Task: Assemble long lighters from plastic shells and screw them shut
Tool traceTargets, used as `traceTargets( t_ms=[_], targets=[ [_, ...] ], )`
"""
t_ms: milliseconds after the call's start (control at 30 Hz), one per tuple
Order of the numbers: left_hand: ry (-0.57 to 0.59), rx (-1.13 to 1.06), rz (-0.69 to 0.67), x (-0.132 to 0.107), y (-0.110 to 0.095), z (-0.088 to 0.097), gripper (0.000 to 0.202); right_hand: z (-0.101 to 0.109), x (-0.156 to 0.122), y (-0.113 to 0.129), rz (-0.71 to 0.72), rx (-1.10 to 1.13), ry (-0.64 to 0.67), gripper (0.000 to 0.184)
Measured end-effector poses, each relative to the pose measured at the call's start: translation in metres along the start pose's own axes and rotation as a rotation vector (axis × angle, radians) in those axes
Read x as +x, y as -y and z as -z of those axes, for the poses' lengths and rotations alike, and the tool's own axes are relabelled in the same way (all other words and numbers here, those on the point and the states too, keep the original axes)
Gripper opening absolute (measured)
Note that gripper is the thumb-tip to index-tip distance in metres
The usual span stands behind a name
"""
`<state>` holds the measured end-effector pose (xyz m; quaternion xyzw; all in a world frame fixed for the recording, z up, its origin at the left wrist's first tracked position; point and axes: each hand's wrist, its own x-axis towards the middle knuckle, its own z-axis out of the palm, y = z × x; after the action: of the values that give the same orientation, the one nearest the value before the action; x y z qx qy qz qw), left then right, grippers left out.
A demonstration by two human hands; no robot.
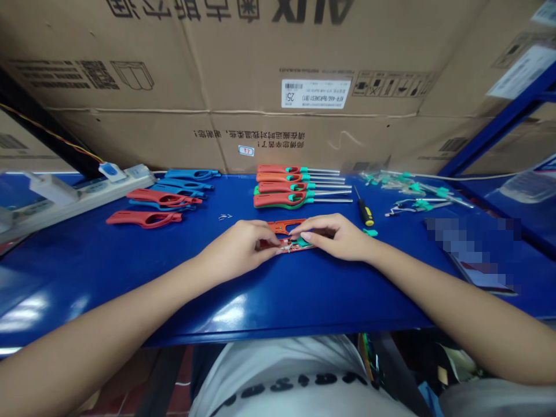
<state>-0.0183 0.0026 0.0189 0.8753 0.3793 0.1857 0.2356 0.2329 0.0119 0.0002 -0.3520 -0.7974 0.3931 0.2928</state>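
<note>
In the middle of the blue table, an open red lighter shell half [286,250] lies with pale inner parts and a green piece [303,241] in it. My left hand [245,246] is closed at the shell's left end, thumb and fingertips on it. My right hand [336,236] pinches at the green piece near the right end; its fingers partly cover that piece. Just behind lies another orange-red shell half [278,227], its right part beneath my right fingers.
Behind my hands are several assembled lighters [280,200]. Red shells [145,219] and blue shells [185,186] lie left, near small screws [225,217] and a power strip [99,188]. Right are a screwdriver [365,213], green-and-clear inner parts [417,188] and a partly blurred flat object [482,266]. A cardboard box [243,58] stands behind.
</note>
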Motion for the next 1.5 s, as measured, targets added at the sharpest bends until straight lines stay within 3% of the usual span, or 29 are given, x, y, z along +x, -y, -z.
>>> traceTargets(
  t_ms=[167,533,800,1000,1233,1367,1500],
  targets=[
    [0.010,0.009,-0.012,0.000,-0.001,0.001,0.016,0.000,-0.004,0.003,0.146,-0.169,0.082,0.029],
    [-0.011,0.018,-0.008,0.002,0.002,0.001,0.012,-0.004,-0.006,0.005,0.335,-0.277,0.030,0.027],
    [0.025,-0.043,0.061,0.003,0.003,0.001,0.009,-0.001,-0.005,0.011,0.331,-0.324,0.081,0.026],
    [0.025,0.022,-0.034,0.004,0.002,0.003,0.013,-0.002,-0.007,0.011,0.380,-0.407,0.098,0.027],
    [-0.021,0.001,-0.021,0.002,0.001,0.001,0.012,0.006,0.002,-0.003,0.339,-0.438,-0.181,0.030],
    [-0.043,0.007,-0.006,0.002,0.001,0.002,0.016,0.020,0.007,-0.018,0.326,-0.604,-0.114,0.040],
    [-0.120,0.169,-0.067,0.003,0.006,0.007,0.013,0.029,0.006,-0.028,0.257,-0.658,-0.059,0.029]
  ],
)
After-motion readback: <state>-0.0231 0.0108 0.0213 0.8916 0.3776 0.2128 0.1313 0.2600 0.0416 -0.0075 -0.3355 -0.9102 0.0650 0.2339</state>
